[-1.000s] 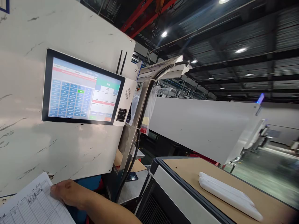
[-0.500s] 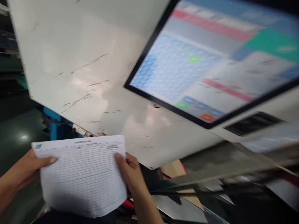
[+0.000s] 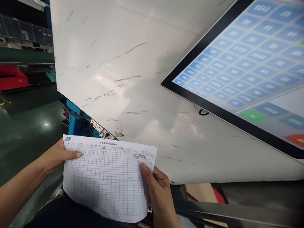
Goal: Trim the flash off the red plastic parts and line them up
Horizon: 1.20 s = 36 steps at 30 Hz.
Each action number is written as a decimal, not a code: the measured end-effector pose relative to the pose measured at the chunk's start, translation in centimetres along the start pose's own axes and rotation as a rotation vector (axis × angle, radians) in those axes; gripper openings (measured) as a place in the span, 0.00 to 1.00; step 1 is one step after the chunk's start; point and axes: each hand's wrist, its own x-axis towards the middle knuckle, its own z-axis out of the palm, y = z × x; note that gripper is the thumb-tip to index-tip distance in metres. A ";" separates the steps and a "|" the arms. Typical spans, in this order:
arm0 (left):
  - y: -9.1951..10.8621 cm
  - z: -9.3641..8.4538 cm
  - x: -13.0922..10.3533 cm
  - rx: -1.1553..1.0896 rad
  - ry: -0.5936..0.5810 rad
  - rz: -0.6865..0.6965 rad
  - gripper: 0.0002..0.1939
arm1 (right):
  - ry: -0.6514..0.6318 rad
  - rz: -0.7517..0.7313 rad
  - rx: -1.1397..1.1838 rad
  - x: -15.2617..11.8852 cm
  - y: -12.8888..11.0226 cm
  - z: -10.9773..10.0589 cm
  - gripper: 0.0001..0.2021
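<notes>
A white sheet of paper [image 3: 106,183], printed with a grid and a heading in Chinese characters, is held up low in the view. Handwriting fills a few of its top rows, and a blue logo marks its upper left corner. My left hand [image 3: 55,155] pinches the left edge, thumb on the front. On the right edge my right hand [image 3: 158,182] grips it the same way, its fingers mostly behind the paper. The sheet bows a little toward its lower edge.
A large white marble-patterned panel [image 3: 114,72] stands just beyond the paper. Mounted on it at right is a touchscreen [image 3: 237,69] with rows of blue buttons. Below the panel are power sockets [image 3: 99,128] on a blue frame [image 3: 74,118]. A red bin [image 3: 13,77] sits at far left.
The view has swung, so panel, screen and paper appear farther right, with the screen larger and partly out of frame. The paper now reads sharper. Both hands keep their hold.
</notes>
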 end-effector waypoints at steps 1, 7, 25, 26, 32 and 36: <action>0.0 0.0 0.0 -0.004 0.011 0.000 0.18 | 0.003 0.003 0.000 0.0 0.0 0.0 0.27; -0.1 -0.1 0.2 -0.001 0.060 -0.032 0.18 | 0.028 -0.014 -0.044 -0.1 -0.4 0.2 0.29; 0.3 0.7 -0.4 0.086 0.127 -0.103 0.27 | 0.031 -0.024 -0.048 -0.2 0.0 -0.1 0.29; 0.3 0.7 -0.4 0.089 0.130 -0.102 0.28 | 0.037 -0.028 -0.047 -0.2 0.0 -0.1 0.29; -0.4 -0.1 -0.1 0.013 0.046 -0.109 0.24 | 0.082 -0.028 -0.027 -0.5 0.1 -0.5 0.28; -1.0 -0.6 0.2 -0.054 -0.021 -0.125 0.21 | 0.139 -0.030 0.025 -0.6 0.5 -0.9 0.28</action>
